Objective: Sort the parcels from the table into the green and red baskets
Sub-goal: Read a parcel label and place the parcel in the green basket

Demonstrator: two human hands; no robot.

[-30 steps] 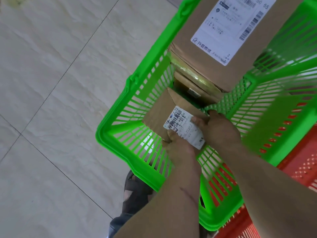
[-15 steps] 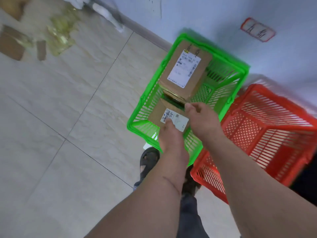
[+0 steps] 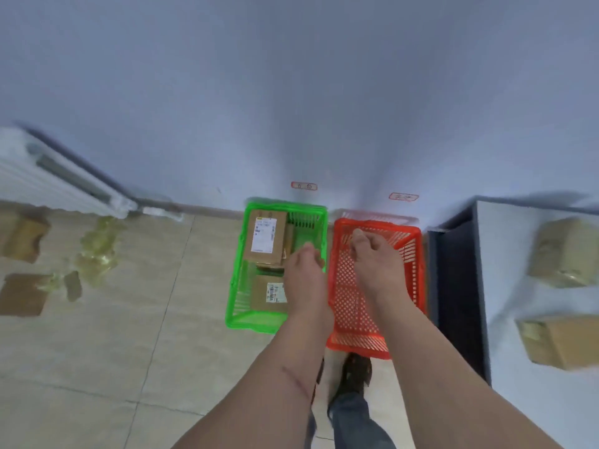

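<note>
The green basket (image 3: pixel 238 277) stands on the floor by the wall and holds a large labelled cardboard parcel (image 3: pixel 264 241) at its far end and a small labelled parcel (image 3: pixel 267 294) at its near end. Beside it on the right stands the red basket (image 3: pixel 348 306), with nothing visible in it. My left hand (image 3: pixel 303 273) hangs above the green basket's right rim, fingers loose and holding nothing. Over the red basket my right hand (image 3: pixel 372 257) is likewise empty. Two more cardboard parcels (image 3: pixel 565 252) (image 3: pixel 564 340) lie on the white table (image 3: pixel 509 254) at the right.
A white radiator (image 3: pixel 55 179) is on the wall at the left. Flattened cardboard (image 3: pixel 22 294) and crumpled tape (image 3: pixel 95 251) lie on the tiled floor at the left. Red labels (image 3: pixel 303 186) are stuck on the wall above each basket. My foot (image 3: pixel 355 374) is near the red basket.
Both hands have let go of the small parcel, which now lies in the green basket's near end. The hands have lifted up and away, and the view has pulled back and risen.
</note>
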